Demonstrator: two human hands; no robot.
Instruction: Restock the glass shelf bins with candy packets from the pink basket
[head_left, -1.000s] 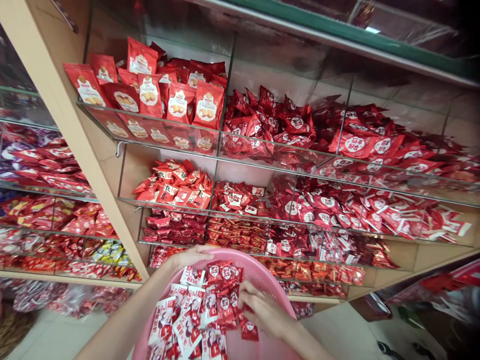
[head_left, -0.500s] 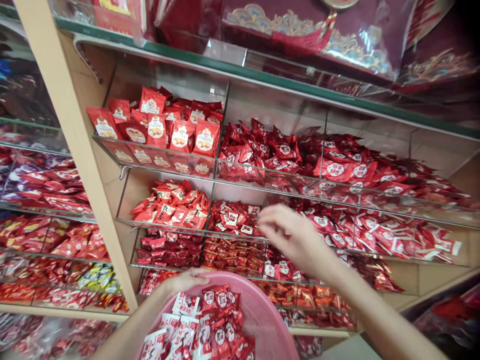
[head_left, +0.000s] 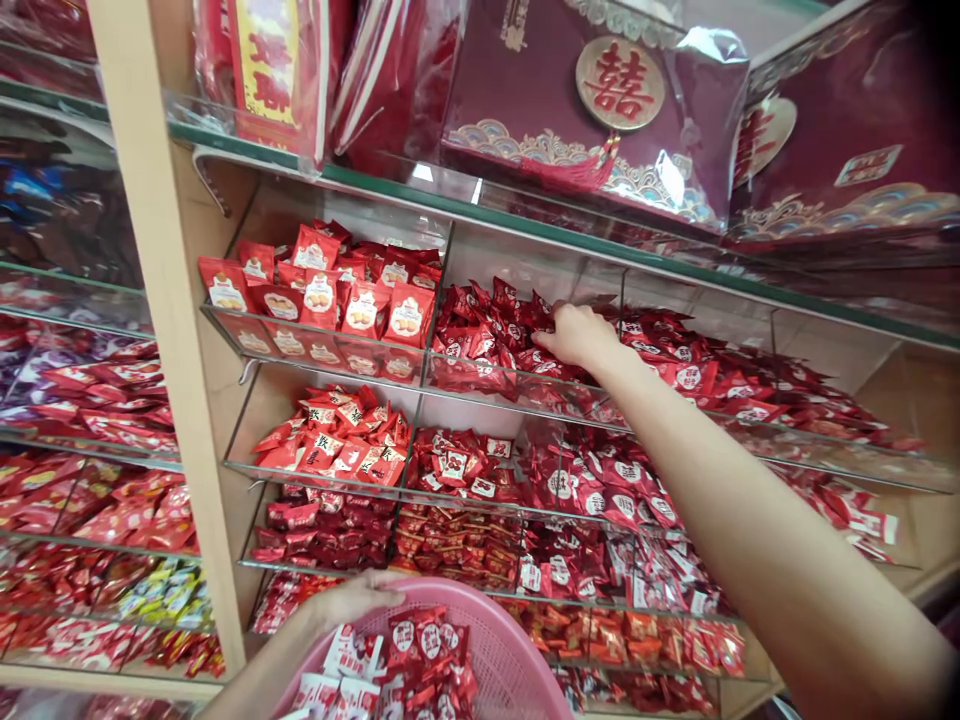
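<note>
My left hand [head_left: 354, 600] grips the far left rim of a pink plastic basket [head_left: 525, 650] at the bottom of the view. Inside the basket lie white-and-red packets [head_left: 351, 652] and red packets with round white labels [head_left: 429, 640]. My right hand [head_left: 581, 338] reaches into an upper shelf bin, its fingers bent down and closed on the small red candy packets [head_left: 480, 335] piled there. Its fingertips are partly hidden among the packets.
Cookie packets [head_left: 364, 308] fill the bin to the left. Below are tiers of clear-fronted bins with red packets [head_left: 450, 465]. Overhead runs a glass shelf edge [head_left: 525, 222] carrying maroon gift boxes [head_left: 517, 90]. A wooden post [head_left: 161, 300] stands at left.
My right hand has moved up and forward from in front of the middle bins into the upper bin. The view has tilted upward. My left hand keeps hold of the basket.
</note>
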